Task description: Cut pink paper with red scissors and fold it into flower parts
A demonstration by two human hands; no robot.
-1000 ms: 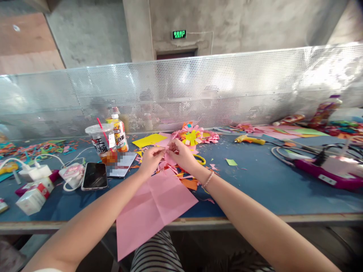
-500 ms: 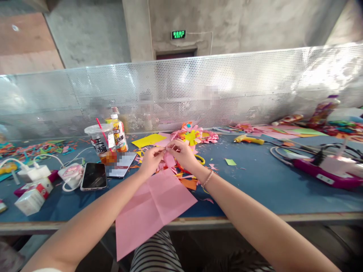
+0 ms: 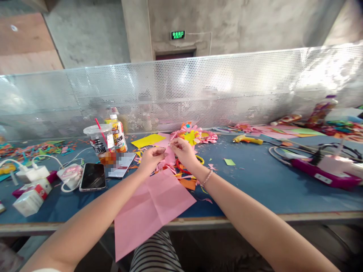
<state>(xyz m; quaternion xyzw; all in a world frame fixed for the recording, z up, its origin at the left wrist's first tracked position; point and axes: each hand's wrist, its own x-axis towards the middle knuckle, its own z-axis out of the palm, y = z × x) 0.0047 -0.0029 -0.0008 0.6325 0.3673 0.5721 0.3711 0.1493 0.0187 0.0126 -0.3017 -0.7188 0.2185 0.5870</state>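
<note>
My right hand has its fingertips pinched at the top of a small pink paper piece. Just left of it my left hand is closed, thumb against fingers; what they hold, if anything, is too small to make out. Below both hands a large creased pink paper sheet lies partly on the table and hangs over its front edge above my striped clothing. Pink, red and orange paper scraps lie beneath my right hand. Behind the hands are pink paper flowers, one with a yellow centre, and a yellow paper sheet.
On the left stand a plastic cup with a straw, a bottle, a phone and chargers. To the right lie a yellow glue gun and a purple power strip. A perforated metal screen runs behind the table.
My hands, fingertips together before, have drawn slightly apart, the left one going left and a little down. The small pink paper stays by my right fingers. The large sheet lies as before.
</note>
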